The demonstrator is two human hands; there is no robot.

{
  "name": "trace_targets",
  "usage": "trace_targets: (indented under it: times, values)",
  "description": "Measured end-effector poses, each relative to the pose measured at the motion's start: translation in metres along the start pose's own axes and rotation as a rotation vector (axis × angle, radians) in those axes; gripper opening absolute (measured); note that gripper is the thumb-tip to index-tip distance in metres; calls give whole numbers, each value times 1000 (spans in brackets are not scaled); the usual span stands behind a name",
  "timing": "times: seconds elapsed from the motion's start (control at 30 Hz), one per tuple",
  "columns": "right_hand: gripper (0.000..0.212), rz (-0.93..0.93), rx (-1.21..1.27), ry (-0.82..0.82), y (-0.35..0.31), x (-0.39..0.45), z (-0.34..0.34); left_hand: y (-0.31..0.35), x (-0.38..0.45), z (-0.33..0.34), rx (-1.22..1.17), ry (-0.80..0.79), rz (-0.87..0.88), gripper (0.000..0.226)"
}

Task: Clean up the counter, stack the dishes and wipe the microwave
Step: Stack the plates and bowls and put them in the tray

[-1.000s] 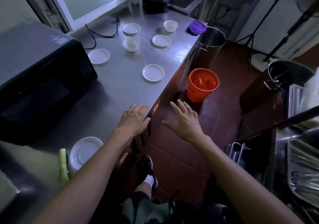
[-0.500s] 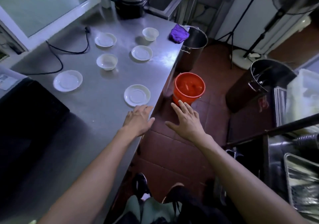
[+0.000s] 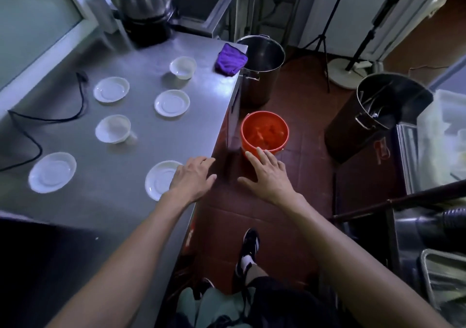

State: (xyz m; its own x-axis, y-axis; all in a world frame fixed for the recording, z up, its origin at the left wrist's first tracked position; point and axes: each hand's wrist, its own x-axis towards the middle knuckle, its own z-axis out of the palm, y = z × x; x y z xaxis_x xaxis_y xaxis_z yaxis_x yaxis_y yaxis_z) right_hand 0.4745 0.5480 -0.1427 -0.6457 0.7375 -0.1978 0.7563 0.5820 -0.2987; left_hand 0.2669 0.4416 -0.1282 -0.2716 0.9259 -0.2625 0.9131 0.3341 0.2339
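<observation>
Several white saucers and small bowls are spread over the steel counter (image 3: 141, 214). My left hand (image 3: 193, 178) hovers with fingers straight over the right side of the nearest saucer (image 3: 157, 180), near the counter's edge; I cannot tell whether it touches it. My right hand (image 3: 267, 176) is open, spread in the air over the floor just in front of the orange bucket (image 3: 264, 132). Farther off lie a saucer (image 3: 52, 172), a bowl (image 3: 113, 128), two more saucers (image 3: 172, 102) (image 3: 111, 89), and a bowl (image 3: 182, 67). A purple cloth (image 3: 230, 58) sits at the far corner. The microwave (image 3: 37, 264) is the dark mass at lower left.
A black power cord (image 3: 50, 118) trails along the counter's left side. A steel stockpot (image 3: 262, 60) stands on the floor past the counter's end, another dark pot (image 3: 378, 115) to the right. Metal trays (image 3: 443, 277) fill the right edge. My shoe (image 3: 249, 247) is on the red tiles.
I have moved forward along the counter; the microwave slid back to the lower left. My left hand advanced from the bare counter edge to over the nearest saucer. My right hand stayed open alongside.
</observation>
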Motion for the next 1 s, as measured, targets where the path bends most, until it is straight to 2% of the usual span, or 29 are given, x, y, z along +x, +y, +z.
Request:
trace_targets:
  times: [0.13,0.33,0.73,1.0]
  values:
    - [78,-37,29,8,26,48,-15,10,38,-12,19,-12,-44,53]
    - [74,-141,29,-83,40,103,-23,2,58,-18,18,-22,-181,54]
    - [70,-335,-1,-170,-5,179,-22,-42,82,-22,-31,48,-359,54]
    - [68,-434,-63,-257,-50,245,-9,-109,107,-18,-135,83,-484,57]
